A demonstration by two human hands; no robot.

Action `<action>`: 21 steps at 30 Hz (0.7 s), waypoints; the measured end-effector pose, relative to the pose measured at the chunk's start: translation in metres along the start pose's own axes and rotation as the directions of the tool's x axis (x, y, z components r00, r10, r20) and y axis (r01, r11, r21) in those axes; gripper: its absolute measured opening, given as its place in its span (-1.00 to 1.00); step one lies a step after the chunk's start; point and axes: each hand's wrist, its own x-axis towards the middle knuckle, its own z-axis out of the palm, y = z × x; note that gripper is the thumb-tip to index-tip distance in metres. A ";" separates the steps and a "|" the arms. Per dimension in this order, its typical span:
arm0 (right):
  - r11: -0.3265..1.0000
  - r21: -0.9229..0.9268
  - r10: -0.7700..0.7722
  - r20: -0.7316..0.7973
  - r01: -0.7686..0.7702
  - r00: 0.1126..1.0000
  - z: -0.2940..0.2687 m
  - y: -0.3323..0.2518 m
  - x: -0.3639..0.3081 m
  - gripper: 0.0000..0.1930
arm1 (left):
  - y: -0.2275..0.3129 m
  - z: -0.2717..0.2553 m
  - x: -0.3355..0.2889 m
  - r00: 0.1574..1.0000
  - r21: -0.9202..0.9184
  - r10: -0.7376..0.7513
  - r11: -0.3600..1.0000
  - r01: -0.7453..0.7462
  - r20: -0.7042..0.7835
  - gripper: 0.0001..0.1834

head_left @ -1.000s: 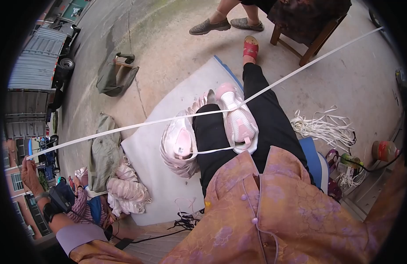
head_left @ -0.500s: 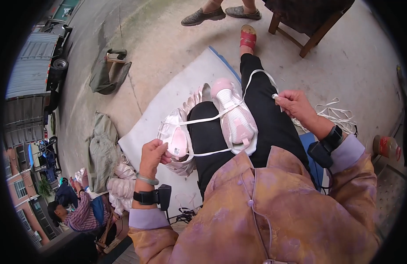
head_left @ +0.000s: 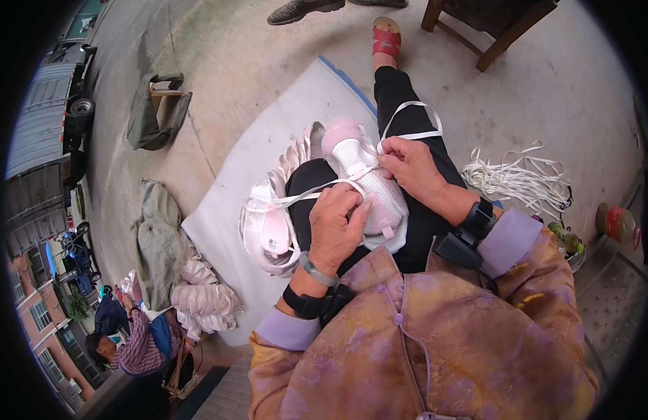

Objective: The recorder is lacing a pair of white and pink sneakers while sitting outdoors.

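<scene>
Across my black-trousered lap lies a pink and white shoe upper (head_left: 348, 152), its rounded toe pointing away from me. A flat white shoelace (head_left: 413, 104) runs through it; one part loops over my right thigh, another trails left. My left hand (head_left: 336, 225) is closed over the left side of the upper, with the lace at its fingertips. At the upper's right edge, my right hand (head_left: 414, 168) pinches the lace near the eyelets; the fingertips partly hide the grip. Left of my knee sits a nested row of similar uppers (head_left: 268, 231) on a white sheet (head_left: 233, 175).
A heap of white shoelaces (head_left: 516, 175) lies on the floor at right, near a bottle (head_left: 615, 220). More bundled uppers (head_left: 206, 302) rest at lower left, beside a seated co-worker (head_left: 142, 343). A wooden chair (head_left: 488, 31) stands at the far right.
Both hands have come inward from either side to the shoe upper. The lace, stretched wide before, now hangs looser, with a loop over my right thigh.
</scene>
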 end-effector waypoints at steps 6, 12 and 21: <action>0.987 -0.145 -0.073 -0.014 0.070 0.997 0.004 0.006 0.002 -0.94 | 0.001 0.005 0.008 0.988 0.151 0.156 0.976 -0.155 0.005 -0.90; 0.971 -0.202 -0.149 -0.081 0.130 0.986 0.007 0.004 0.000 -0.88 | -0.001 0.005 0.008 0.994 0.139 0.110 0.984 -0.112 0.021 -0.87; 0.871 -0.446 -0.229 0.006 0.207 0.974 0.009 -0.005 -0.004 -0.89 | -0.013 0.003 -0.008 0.958 -0.137 -0.080 0.990 0.043 -0.275 -0.95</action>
